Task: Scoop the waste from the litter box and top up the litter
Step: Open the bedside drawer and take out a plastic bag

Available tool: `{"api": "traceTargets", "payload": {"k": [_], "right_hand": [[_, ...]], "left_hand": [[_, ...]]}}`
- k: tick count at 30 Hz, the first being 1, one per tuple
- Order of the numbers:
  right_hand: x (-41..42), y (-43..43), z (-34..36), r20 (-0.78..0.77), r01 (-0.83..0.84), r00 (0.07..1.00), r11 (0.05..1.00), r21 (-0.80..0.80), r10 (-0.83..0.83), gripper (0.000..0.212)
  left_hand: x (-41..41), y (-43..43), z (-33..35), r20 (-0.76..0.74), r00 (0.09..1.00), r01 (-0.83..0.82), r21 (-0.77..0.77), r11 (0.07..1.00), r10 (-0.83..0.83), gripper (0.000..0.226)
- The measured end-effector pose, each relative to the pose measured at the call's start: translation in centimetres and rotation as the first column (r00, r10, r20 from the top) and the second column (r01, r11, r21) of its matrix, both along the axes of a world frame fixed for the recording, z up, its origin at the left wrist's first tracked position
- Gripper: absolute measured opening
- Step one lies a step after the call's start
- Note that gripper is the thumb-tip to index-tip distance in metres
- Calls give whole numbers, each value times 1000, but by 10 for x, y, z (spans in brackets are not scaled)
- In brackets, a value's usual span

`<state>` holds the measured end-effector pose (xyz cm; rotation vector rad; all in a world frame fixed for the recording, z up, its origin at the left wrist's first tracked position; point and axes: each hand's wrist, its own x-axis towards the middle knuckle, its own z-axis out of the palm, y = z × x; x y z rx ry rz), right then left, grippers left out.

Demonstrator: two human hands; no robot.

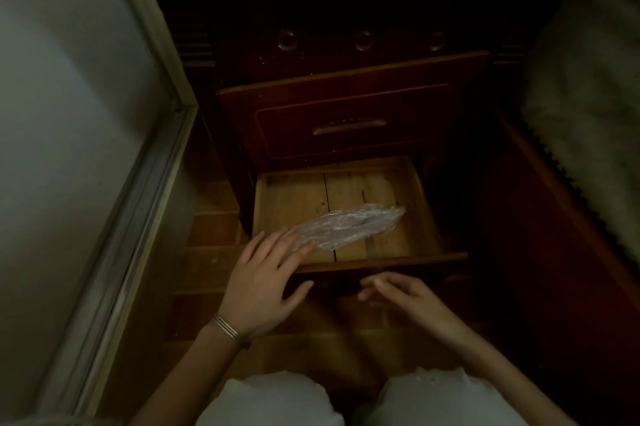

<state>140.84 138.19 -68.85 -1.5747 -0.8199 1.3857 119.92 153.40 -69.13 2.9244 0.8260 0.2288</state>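
Note:
A crumpled clear plastic bag lies on the bare wooden bottom of the pulled-out lower drawer of a dark wooden cabinet. My left hand is spread over the drawer's front left corner, its fingertips resting on the near end of the bag without gripping it. My right hand hovers just in front of the drawer's front panel, fingers loosely curled and holding nothing. No litter box, scoop or litter is in view.
Above the open drawer, a second drawer with a metal handle sticks out partway. A white wall with a metal door frame runs along the left. A bed with a pale cover stands on the right. My knees are at the bottom edge.

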Motion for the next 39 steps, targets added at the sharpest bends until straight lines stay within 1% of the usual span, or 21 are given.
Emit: {"api": "traceTargets", "payload": {"k": [3,6,8,10,11,13,15,20,22,27,30,34,36,39], "right_hand": [[11,16,32,181,-69,983,987,145,42,29],[27,48,40,407,-130,913,967,221,30,27],[41,74,30,565,-193,824,959,206,45,31],[53,98,16,690,-269,714,956,120,114,42],[58,108,9,721,-302,673,951,64,165,48],[67,125,-6,728,-351,630,935,-43,270,58],[72,133,-19,719,-382,606,917,-113,341,64],[78,148,-41,732,-455,510,864,-217,452,65],[79,150,-47,723,-469,501,852,-235,476,62],[82,150,-51,669,-463,540,844,-271,511,44],[81,148,-44,694,-439,551,868,-232,464,38],[76,143,-22,756,-348,578,931,-112,307,41],[72,136,-6,792,-325,561,944,-56,241,40],[65,121,25,850,-326,506,945,30,147,37]], "left_hand": [[7,7,2,11,1000,-15,-11,1000,15,56],[16,14,3,8,1000,-29,-35,999,30,55],[20,18,1,-4,999,-33,-55,998,33,55],[22,20,-2,-10,999,-37,-74,997,37,56],[23,20,-3,-8,999,-41,-79,996,40,56],[23,21,-5,2,999,-45,-79,996,45,55],[23,20,-4,20,999,-36,-65,997,38,54],[23,23,-8,44,998,-30,-61,998,33,54],[23,22,-8,43,998,-31,-60,998,34,53],[24,23,-7,15,999,-37,-64,997,38,54],[24,22,-6,4,999,-41,-71,997,42,55],[23,23,2,51,997,-51,-59,997,54,56],[22,25,13,98,994,-38,-35,999,41,56],[21,26,36,152,988,-24,23,999,20,58]]}}
